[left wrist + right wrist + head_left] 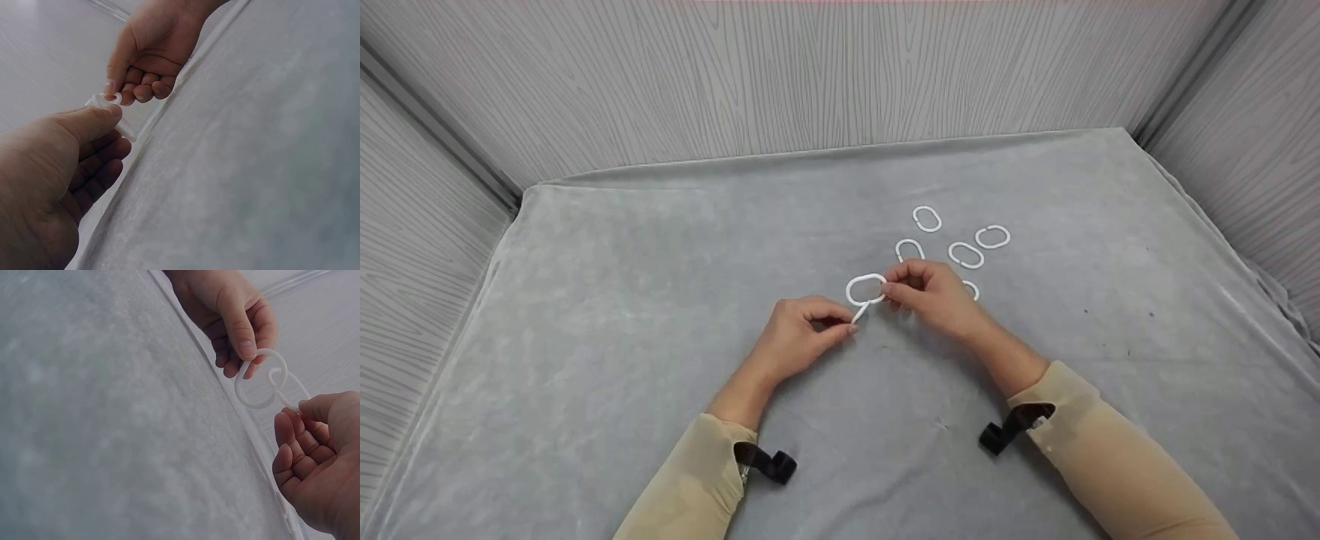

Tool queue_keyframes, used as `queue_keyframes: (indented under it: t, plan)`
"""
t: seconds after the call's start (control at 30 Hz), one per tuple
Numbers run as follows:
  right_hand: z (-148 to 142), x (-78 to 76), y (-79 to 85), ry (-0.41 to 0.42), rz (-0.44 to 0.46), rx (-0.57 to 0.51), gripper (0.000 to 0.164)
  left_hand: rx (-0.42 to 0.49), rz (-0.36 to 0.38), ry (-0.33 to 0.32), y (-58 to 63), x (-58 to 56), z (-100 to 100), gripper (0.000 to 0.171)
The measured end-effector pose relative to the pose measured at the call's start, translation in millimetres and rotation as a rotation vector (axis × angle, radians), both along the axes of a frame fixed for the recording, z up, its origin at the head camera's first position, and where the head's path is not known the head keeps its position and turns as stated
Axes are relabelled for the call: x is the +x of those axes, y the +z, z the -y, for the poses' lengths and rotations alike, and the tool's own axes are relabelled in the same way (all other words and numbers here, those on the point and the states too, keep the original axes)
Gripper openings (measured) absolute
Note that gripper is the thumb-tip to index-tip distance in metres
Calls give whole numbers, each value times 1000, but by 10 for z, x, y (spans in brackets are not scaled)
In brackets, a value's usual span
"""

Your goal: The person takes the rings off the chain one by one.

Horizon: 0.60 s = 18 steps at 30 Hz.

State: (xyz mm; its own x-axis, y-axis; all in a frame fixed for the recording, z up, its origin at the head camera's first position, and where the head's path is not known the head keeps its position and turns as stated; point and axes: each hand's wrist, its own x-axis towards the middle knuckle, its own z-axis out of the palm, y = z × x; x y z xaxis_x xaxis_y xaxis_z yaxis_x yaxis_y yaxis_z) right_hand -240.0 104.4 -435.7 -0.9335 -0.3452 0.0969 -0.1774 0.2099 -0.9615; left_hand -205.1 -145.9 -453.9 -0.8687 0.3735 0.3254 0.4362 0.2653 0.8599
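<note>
Both hands meet near the middle of the cloth, each pinching a white oval curtain ring. My left hand (802, 337) holds one ring (860, 312) between thumb and fingertip; the head view shows it edge-on. Between thumb and index finger, my right hand (937, 296) grips the other ring (850, 288), which faces the head camera. In the right wrist view the left hand's ring (238, 391) and the right hand's ring (304, 386) cross and look hooked through each other. The fingers hide much of both rings in the left wrist view.
Several more white rings lie on the grey cloth (660, 285) beyond the right hand, such as the farthest ring (937, 221). A near ring (975, 289) is partly covered by that hand. Wood-grain panels (810, 75) stand behind and at both sides.
</note>
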Motion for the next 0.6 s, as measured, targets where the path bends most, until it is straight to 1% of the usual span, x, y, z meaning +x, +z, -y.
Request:
queue_keyframes:
  t: [0.1, 0.2, 0.33, 0.6]
  plan:
    - [-2, -4, 9, -14, 1, -6, 12, 2, 1, -3, 4, -2, -3, 6]
    - [-2, -11, 0, -29, 0, -18, 12, -5, 14, 12, 5, 5, 0, 6]
    - [-1, -19, -9, -38, -6, -28, 13, -11, 26, 61, 6, 7, 5, 7]
    - [-9, -27, -11, -70, -9, -31, 12, 78, 27, 155, 5, -13, 8, 12]
